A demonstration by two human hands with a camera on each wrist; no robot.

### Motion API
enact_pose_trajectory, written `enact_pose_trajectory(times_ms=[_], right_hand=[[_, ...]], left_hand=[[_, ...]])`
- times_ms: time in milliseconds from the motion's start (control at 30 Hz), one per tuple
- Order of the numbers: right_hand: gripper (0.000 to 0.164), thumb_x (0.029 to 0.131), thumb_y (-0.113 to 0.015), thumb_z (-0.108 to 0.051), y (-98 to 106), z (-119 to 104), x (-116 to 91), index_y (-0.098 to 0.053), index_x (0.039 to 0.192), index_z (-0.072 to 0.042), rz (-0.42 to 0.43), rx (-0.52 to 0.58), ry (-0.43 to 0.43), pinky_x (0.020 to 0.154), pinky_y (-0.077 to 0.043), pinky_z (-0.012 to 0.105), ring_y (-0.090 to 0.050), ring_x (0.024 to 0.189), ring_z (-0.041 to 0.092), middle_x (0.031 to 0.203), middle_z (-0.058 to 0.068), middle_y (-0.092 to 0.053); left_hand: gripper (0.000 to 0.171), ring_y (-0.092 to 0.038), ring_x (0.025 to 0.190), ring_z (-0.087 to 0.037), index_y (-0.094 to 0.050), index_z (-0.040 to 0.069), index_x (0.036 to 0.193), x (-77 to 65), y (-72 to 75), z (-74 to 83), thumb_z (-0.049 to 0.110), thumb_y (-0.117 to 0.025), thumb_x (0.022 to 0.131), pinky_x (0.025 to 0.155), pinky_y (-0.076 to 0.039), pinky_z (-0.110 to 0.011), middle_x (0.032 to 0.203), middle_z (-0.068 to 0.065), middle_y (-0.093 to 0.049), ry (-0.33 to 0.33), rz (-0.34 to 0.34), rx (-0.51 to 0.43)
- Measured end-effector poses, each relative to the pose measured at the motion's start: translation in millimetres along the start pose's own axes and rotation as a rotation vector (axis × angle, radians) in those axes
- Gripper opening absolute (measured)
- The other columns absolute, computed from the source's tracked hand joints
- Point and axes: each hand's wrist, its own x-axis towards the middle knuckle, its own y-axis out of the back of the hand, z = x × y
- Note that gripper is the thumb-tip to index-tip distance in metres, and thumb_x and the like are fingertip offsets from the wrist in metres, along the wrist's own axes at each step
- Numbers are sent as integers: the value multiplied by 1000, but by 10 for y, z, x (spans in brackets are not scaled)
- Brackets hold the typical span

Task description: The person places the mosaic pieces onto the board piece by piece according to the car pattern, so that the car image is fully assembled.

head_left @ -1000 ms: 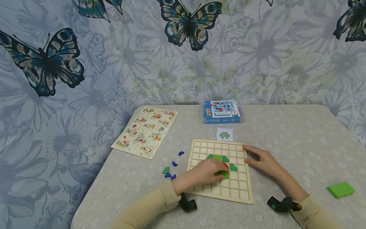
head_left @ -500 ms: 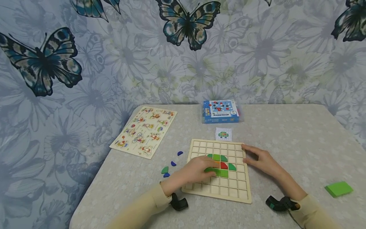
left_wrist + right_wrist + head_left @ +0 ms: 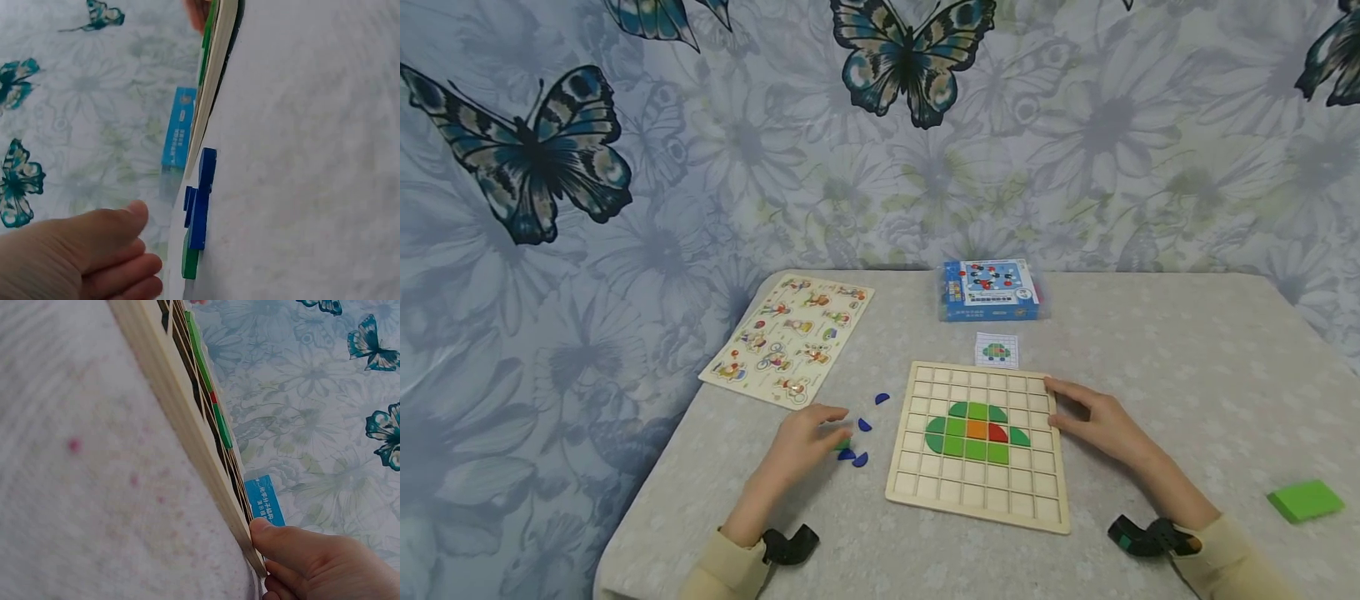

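My left hand [image 3: 801,442] is over the table left of the wooden grid board [image 3: 977,504], thumb and fingers parted. Its fingertips are over a green quarter-round tile [image 3: 843,445], partly covered in the head view. The left wrist view shows a gap between this hand and the green tile [image 3: 190,259]. Around it lie several blue half-round tiles [image 3: 861,459]. My right hand [image 3: 1101,421] grips the board's right edge near the far corner, thumb and fingers against the wood. Green, orange and red tiles form a car-like shape [image 3: 976,450] on the board.
Behind the board lies a small pattern card [image 3: 997,350] with a similar car picture. Farther back is a blue box [image 3: 991,292]. A picture board [image 3: 786,342] lies at the back left, and a bright green block [image 3: 1306,501] at the far right.
My left hand has left the board and moved left to the loose tiles. An orange tile and green ones it covered now show. My right hand stays at the board's edge.
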Motion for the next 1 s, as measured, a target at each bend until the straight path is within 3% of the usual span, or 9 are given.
enact_pose_trajectory(times_ms=[200, 333, 467, 767, 867, 1000], right_hand=[[60, 86, -71, -26, 7, 5, -28, -50, 136, -1, 21, 4, 29, 99, -34, 57, -39, 126, 42, 138, 19, -46], [58, 86, -72, -25, 1, -2, -27, -51, 135, -1, 30, -10, 52, 97, -36, 56, -41, 125, 42, 137, 18, -48], [59, 86, -72, -25, -6, -1, -20, -51, 135, -2, 27, -5, 37, 98, -36, 53, -41, 126, 39, 137, 16, -48], [60, 86, -71, -27, -32, 2, -14, -51, 136, -1, 3, 28, 18, 99, -35, 54, -39, 128, 40, 139, 17, -46], [59, 86, -71, -26, -10, 11, -11, -50, 136, -1, 4, 30, 18, 99, -34, 56, -38, 128, 41, 139, 18, -45], [59, 86, -71, -25, 1, 22, -6, -50, 136, 0, 4, 29, 24, 99, -34, 57, -38, 127, 42, 139, 19, -45]], left_hand=[[33, -63, 95, -22, -72, 7, 105, -36, -68, -77, 24, -79, 77, 84, -50, -39, 101, -5, -68, -29, 7, 89], [29, -64, 92, -21, -73, 6, 102, -13, -102, -80, 19, -79, 77, 82, -51, -38, 97, -5, -69, -57, 28, 85], [25, -64, 93, -20, -72, 7, 104, 32, -111, -104, 18, -75, 82, 82, -52, -36, 99, -4, -69, -74, 3, 76], [35, -59, 110, -22, -66, 4, 120, -55, 10, -257, 0, -68, 85, 92, -48, -37, 118, -5, -64, -115, -181, -225], [35, -58, 112, -22, -65, 6, 121, -50, 10, -270, 3, -68, 86, 94, -46, -37, 119, -5, -64, -126, -201, -217], [31, -59, 109, -23, -68, 6, 117, -6, -22, -269, 3, -68, 86, 93, -47, -39, 115, -6, -65, -118, -144, -170]])
